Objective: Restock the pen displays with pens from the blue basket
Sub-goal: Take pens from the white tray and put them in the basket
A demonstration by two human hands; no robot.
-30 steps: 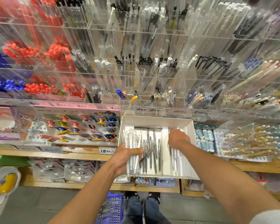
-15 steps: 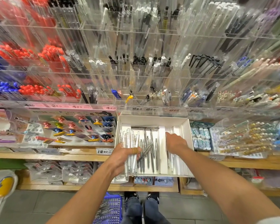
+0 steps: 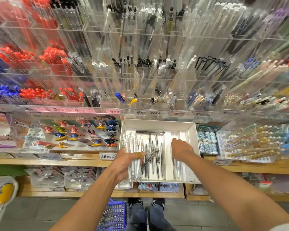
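My left hand [image 3: 126, 162] grips a bundle of clear pens [image 3: 132, 147], held upright over the left side of a white display box [image 3: 158, 124]. Several silver pens [image 3: 153, 157] lie in the box's middle section. My right hand [image 3: 180, 150] reaches down into the right section of the box, fingers pointing into it over a couple of pens [image 3: 178, 169]; whether it holds one is hidden. The blue basket [image 3: 113, 215] stands on the floor by my feet with several pens in it.
Clear acrylic racks [image 3: 140, 72] full of red, blue, black and clear pens rise behind the box. A card display of clips [image 3: 78, 132] sits to its left, erasers [image 3: 207, 142] and gold-trimmed pens [image 3: 254, 144] to its right. Wooden shelf edges [image 3: 73, 161] run below.
My right hand has slid a little towards me and left inside the box's right section. My left hand keeps the pen bundle in about the same place.
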